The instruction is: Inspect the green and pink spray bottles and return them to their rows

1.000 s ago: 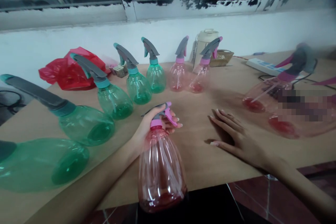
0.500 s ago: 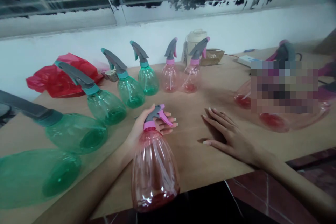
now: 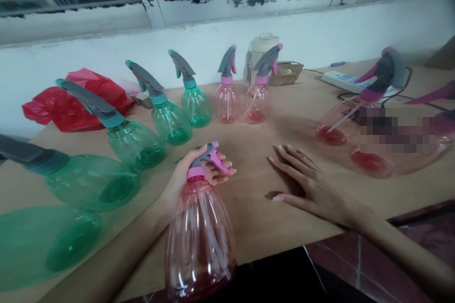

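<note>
Head view, clock taken from its middle: at about half past six, a pink spray bottle is held by the left hand, the fingers being partly curled about its grey sprayer head, with the fingertips seen beyond the pink trigger. Whether the trigger is pressed cannot be told. The bottle is tilted, its base turned toward the person at the near edge of the desk. At four o'clock, the right hand is laid palm down on the desk, its fingers spread and nothing grasped. Green spray bottles are ranged from eight to nearly eleven o'clock, and a red plastic bag is set behind them. Two upright pink bottles are stood between twelve and half past one.
</note>
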A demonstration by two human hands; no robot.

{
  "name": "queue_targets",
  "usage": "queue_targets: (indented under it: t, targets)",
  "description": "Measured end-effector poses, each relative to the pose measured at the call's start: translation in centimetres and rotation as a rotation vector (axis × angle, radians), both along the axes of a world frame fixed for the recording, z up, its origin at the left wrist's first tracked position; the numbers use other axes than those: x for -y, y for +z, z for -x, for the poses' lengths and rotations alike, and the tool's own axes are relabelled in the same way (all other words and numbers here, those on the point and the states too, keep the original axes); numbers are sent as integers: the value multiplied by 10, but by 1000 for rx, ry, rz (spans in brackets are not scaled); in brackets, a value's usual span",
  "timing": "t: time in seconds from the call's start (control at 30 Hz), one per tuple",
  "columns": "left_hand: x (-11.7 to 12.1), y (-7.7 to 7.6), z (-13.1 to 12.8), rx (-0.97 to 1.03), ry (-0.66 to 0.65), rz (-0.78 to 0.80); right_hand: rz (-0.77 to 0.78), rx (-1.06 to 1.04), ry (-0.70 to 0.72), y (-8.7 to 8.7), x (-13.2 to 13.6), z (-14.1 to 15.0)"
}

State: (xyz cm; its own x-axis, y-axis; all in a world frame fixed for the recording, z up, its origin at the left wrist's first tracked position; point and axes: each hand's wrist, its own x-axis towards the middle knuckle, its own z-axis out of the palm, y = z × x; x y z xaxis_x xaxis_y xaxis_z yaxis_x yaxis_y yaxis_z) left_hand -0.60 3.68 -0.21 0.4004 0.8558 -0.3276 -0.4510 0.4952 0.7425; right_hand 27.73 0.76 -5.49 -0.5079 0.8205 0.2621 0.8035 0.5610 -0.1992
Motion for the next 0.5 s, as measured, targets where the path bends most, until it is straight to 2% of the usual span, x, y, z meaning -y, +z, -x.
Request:
queue_targets:
  t: [0.13, 0.27, 0.5]
  targets:
    - [5, 0, -2, 3, 54, -82, -5, -28, 11, 1, 0, 1]
    - [6, 1, -5, -22, 18, -108, -3, -72, 7, 1, 0, 1]
    - [-2, 1, -3, -58, -4, -23, 6, -86, 1, 1, 0, 1]
